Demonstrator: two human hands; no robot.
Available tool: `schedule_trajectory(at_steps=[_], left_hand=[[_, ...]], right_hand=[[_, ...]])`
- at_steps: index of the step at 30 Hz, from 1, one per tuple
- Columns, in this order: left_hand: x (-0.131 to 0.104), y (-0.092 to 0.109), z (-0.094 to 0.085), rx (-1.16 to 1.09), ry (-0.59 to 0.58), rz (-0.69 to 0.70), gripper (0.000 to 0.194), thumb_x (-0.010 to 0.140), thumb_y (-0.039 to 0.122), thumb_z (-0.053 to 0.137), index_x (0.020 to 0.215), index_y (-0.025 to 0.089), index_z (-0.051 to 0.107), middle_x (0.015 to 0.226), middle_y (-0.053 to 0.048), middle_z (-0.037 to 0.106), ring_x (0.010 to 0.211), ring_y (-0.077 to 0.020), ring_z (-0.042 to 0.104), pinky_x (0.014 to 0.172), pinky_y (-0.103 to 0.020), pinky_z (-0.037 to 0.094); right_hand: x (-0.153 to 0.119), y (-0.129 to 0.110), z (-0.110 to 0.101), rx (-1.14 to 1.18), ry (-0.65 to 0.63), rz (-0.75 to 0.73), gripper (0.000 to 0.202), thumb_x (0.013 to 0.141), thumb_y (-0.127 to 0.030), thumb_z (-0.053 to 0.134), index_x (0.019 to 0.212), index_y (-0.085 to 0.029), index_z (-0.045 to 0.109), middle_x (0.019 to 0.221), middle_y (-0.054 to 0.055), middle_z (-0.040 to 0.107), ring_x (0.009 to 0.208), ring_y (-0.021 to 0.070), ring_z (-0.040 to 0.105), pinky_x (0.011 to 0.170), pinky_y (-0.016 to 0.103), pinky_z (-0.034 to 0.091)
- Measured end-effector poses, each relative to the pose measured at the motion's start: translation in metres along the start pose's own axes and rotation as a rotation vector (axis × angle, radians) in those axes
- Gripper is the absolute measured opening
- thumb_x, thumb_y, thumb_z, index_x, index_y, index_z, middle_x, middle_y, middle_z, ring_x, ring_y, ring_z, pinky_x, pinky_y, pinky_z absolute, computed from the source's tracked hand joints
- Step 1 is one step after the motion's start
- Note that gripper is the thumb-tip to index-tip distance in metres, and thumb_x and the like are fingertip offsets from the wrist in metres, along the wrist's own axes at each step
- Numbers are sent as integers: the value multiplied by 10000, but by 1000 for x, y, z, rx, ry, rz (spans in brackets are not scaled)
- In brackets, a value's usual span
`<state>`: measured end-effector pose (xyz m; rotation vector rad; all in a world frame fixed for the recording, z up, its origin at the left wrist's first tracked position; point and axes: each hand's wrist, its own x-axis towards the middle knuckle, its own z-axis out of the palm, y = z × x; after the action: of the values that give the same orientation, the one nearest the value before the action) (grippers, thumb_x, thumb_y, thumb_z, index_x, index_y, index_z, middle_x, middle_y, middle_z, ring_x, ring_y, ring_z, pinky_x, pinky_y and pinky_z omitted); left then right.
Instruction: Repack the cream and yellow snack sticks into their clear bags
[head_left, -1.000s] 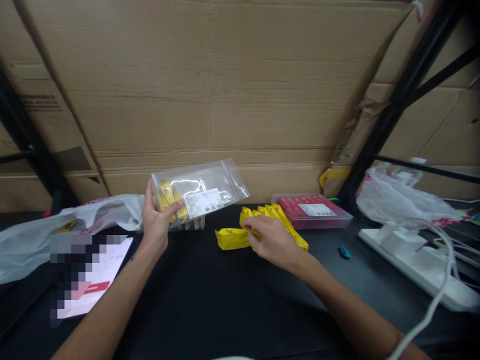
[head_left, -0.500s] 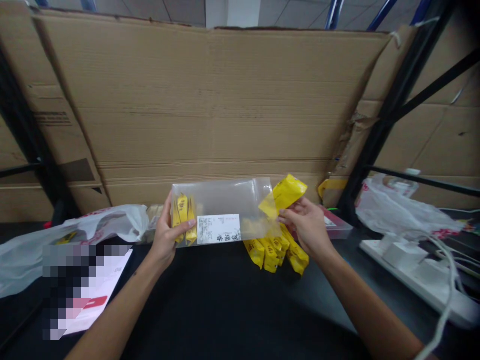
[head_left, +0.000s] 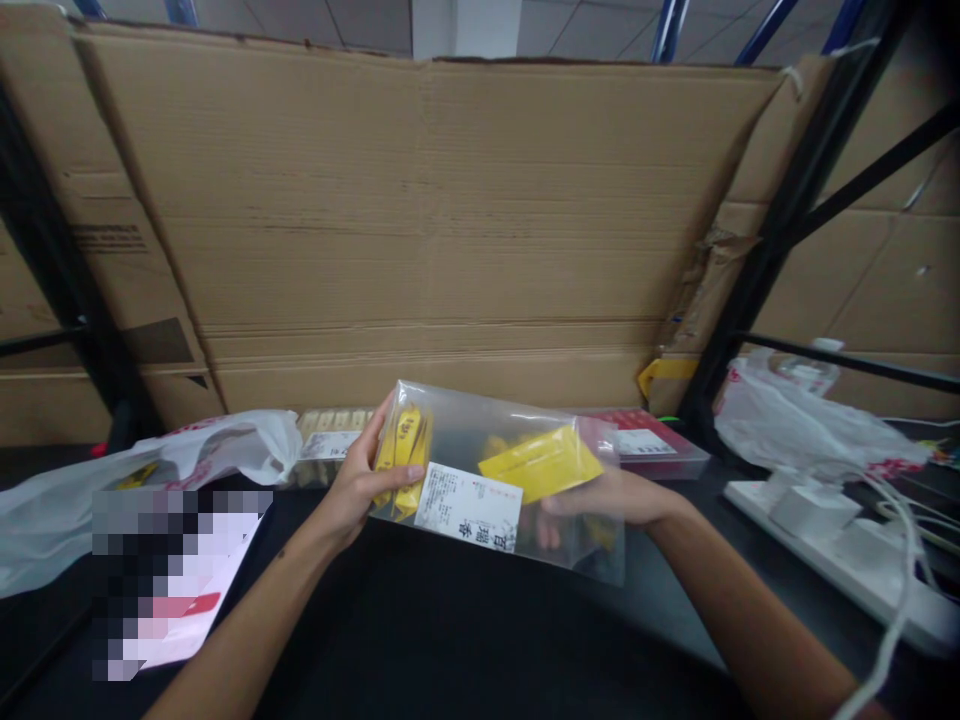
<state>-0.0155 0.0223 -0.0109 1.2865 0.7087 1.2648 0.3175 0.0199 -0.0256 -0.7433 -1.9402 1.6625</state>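
My left hand (head_left: pixel 367 480) grips the left end of a clear plastic bag (head_left: pixel 457 425), thumb in front. Several yellow packets (head_left: pixel 409 440) stand at that end of the bag, and a white printed label (head_left: pixel 469 507) is on its front. My right hand (head_left: pixel 592 500) reaches into the bag's right end and shows through the plastic. In its fingers is a single yellow packet (head_left: pixel 540 465), lying slantwise inside the bag. Behind the bag, more yellow packets show blurred through the plastic, partly hidden.
Behind the bag lie a clear box of pale pieces (head_left: pixel 334 420) and a red labelled box (head_left: pixel 660 445). White plastic bags (head_left: pixel 225 445) (head_left: pixel 810 415) are at both sides. A power strip (head_left: pixel 840 550) with cables sits right, a lit screen (head_left: pixel 202 590) left. Cardboard (head_left: pixel 427 200) walls the back.
The right hand has carried the yellow packet leftward and down from the bag's opening to inside it. The bag has moved right and toward me, and now tilts down to the right.
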Motion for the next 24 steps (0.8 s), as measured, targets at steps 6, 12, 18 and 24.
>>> schedule_trajectory(at_steps=[6,12,18,24], left_hand=[[2,-1,0,-28,7,-11,1206,687,158,906,1673,367,243,1609,-116,516,1325,-395,613,820,-332,627],[1,1,0,-29,-5,-23,1191,700,167,902,1673,348,240,1559,-131,567,1282,-381,647,840,-345,625],[-3,-1,8,-26,-106,-28,1129,710,156,899,1646,380,310,1573,-108,560,1385,-403,566,868,-362,621],[-5,-8,18,-34,-125,-35,1046,695,131,896,1600,373,432,1565,-95,569,1388,-410,561,876,-386,629]], right_hand=[[8,13,1,198,176,16,336,824,-365,862,1047,-143,743,849,73,792,678,158,747,623,255,617],[12,7,11,239,121,24,403,766,-361,905,1079,-162,747,803,35,755,641,133,707,531,205,566],[17,16,20,175,34,157,457,837,-563,803,932,-120,739,705,41,718,545,121,660,483,204,524],[26,11,36,47,212,-42,405,865,-534,758,1094,-200,744,908,55,747,776,180,717,738,310,615]])
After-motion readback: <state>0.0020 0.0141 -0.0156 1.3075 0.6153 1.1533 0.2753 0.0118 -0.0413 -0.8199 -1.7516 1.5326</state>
